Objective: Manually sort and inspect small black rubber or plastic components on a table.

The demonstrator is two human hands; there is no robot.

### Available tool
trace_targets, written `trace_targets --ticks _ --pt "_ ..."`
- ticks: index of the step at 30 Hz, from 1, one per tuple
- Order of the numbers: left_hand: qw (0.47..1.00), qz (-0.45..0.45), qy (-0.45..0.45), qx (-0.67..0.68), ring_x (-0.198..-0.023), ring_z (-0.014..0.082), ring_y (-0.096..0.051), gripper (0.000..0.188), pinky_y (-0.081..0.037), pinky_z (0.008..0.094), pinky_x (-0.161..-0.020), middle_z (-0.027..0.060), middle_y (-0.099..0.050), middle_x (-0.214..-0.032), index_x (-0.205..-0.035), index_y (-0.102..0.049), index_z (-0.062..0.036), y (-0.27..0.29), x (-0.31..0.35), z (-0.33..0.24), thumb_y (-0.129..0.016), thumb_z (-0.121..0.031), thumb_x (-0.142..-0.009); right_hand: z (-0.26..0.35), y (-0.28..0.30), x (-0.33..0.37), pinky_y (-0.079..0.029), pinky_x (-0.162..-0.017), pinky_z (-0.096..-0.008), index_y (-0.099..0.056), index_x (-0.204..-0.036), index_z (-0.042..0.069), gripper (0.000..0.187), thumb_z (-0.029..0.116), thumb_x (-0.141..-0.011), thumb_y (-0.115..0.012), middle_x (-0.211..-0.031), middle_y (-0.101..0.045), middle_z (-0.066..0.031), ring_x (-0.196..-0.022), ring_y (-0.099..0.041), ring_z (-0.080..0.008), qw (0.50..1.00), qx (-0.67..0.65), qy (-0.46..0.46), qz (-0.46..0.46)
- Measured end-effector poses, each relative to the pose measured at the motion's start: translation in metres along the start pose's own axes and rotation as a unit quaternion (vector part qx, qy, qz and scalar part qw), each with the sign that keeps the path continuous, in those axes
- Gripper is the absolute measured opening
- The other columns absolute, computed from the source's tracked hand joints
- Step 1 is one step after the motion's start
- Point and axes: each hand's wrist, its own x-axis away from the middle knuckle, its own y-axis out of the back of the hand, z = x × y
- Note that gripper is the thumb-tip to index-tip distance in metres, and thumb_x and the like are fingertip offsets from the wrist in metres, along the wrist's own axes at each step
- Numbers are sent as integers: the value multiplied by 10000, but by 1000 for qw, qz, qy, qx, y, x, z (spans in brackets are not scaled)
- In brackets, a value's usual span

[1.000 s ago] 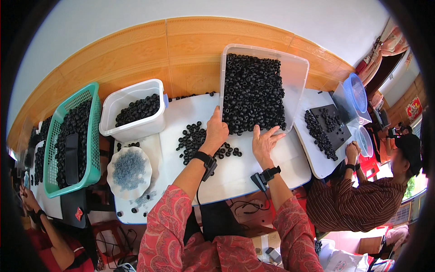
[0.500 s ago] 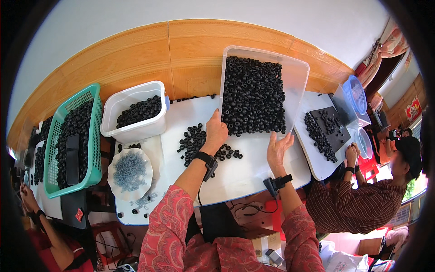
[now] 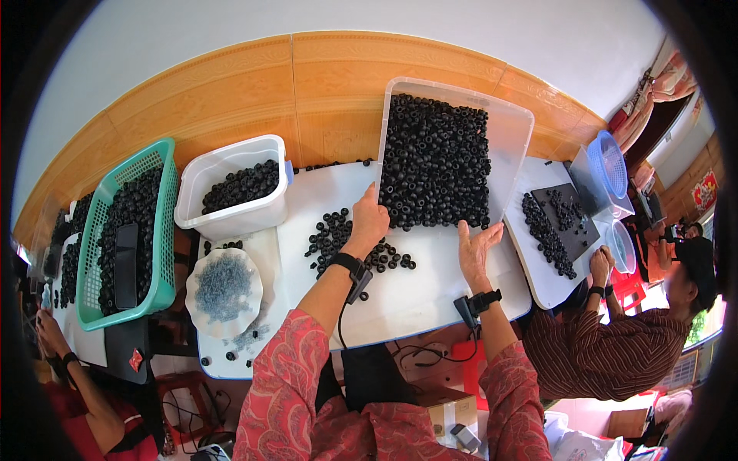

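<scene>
A clear plastic bin, filled with small black ring-shaped parts, is tilted up over the white table with its open side facing me. My left hand grips its near left corner, fingers partly hidden by the wall. At the near edge my right hand holds the bin with the thumb up and fingers stretched along the rim. Below the bin, between my wrists, a loose pile of the same black parts lies on the table.
To the left stand a white tub and a green basket, both holding black parts. Small greyish pieces fill a scalloped plate. At right a co-worker sits by a table with black parts and a blue basket.
The view has shifted slightly, so the scene sits a little further right. Both hands keep their places on the bin, which stays tilted.
</scene>
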Motion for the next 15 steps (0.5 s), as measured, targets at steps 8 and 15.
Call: trace_targets --ticks 8,15 --pt "988 86 102 78 -632 305 -682 579 -604 373 -549 257 -661 -911 -1421 -415 13 8 -3 -18 -446 67 -845 -11 8 6 -115 -1185 -515 133 -1415 -204 1223 453 -851 -730 -1476 113 -421 -1424 35 -520 998 41 37 26" --pt "991 70 111 34 -689 344 -691 440 -597 402 -610 263 -668 -852 -1266 -533 88 2 -4 -16 -487 17 -835 -7 12 8 -160 -1178 -490 162 -1404 -205 1270 383 -808 -793 -1470 56 -404 -1412 -23 -498 998 36 37 28"
